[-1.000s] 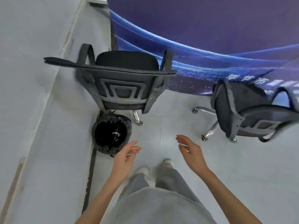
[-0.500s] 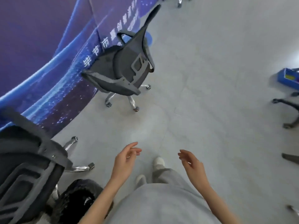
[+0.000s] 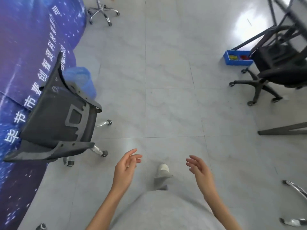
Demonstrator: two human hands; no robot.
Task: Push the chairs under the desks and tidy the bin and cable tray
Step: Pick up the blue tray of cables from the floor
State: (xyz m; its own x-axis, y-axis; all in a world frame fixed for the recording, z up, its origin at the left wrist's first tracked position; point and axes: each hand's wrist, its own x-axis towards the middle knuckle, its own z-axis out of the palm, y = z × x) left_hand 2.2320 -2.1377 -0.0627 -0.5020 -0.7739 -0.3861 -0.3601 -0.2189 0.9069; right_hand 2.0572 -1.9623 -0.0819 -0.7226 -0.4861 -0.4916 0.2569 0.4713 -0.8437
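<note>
A grey office chair (image 3: pixel 56 120) stands at the left against the blue draped table (image 3: pixel 25 47), its back toward me. Behind it sits a bin lined with a blue bag (image 3: pixel 79 80). A black office chair (image 3: pixel 279 68) is at the right, partly under a dark-framed desk (image 3: pixel 282 19). My left hand (image 3: pixel 127 166) and my right hand (image 3: pixel 200 168) hang in front of me over the floor, fingers relaxed, holding nothing and touching nothing.
A blue tray (image 3: pixel 237 58) with small coloured items lies on the floor by the black chair. A chrome chair base (image 3: pixel 103 12) shows at the top, another chrome leg (image 3: pixel 295 191) at the lower right. A dark desk foot (image 3: pixel 282 130) crosses the right side.
The view has swung to the right: the black-lined bin and the first chair have left the frame, and the right-hand desk, black chair and blue tray have come in. Both hands stay empty.
</note>
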